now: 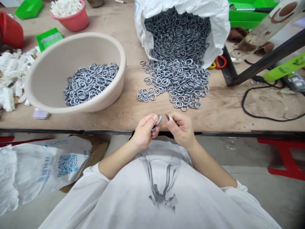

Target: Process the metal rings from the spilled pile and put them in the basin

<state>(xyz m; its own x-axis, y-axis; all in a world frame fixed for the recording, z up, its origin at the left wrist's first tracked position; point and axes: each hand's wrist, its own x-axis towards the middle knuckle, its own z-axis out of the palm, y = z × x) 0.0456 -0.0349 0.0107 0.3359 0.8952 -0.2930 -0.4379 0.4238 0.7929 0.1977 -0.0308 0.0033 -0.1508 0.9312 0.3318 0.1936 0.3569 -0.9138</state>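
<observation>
Work at a table (114,119), seen from the head camera; clock directions are read from the hands, with twelve o'clock pointing straight away from the wearer. The left hand (145,131) pinches a grey metal ring (160,119) between thumb and fingers, above the table's near edge; a second ring (153,129) shows lower in the same grip, partly hidden by the fingers. The right hand (182,128), just beside it at three o'clock and not touching it, has its fingers curled and pressed together on a small dark-and-pale object (169,118), too blurred to identify.

At twelve o'clock a white sack (218,31) lies with its mouth toward the wearer, filled with like rings; a loose heap (181,79) spreads from the mouth onto the table, its nearest rings a little beyond the hands. At ten o'clock stands a wide beige basin (53,70), a pile of rings (91,83) gathered on its near side. Behind the basin, between ten and eleven o'clock, are a green tray (57,34) and a pink bowl (75,21) of white pieces. Between one and two o'clock lie red scissor handles (224,62); between two and three, a looped black cable (243,101). At eight o'clock, below table level, rests a printed white bag (30,181).
</observation>
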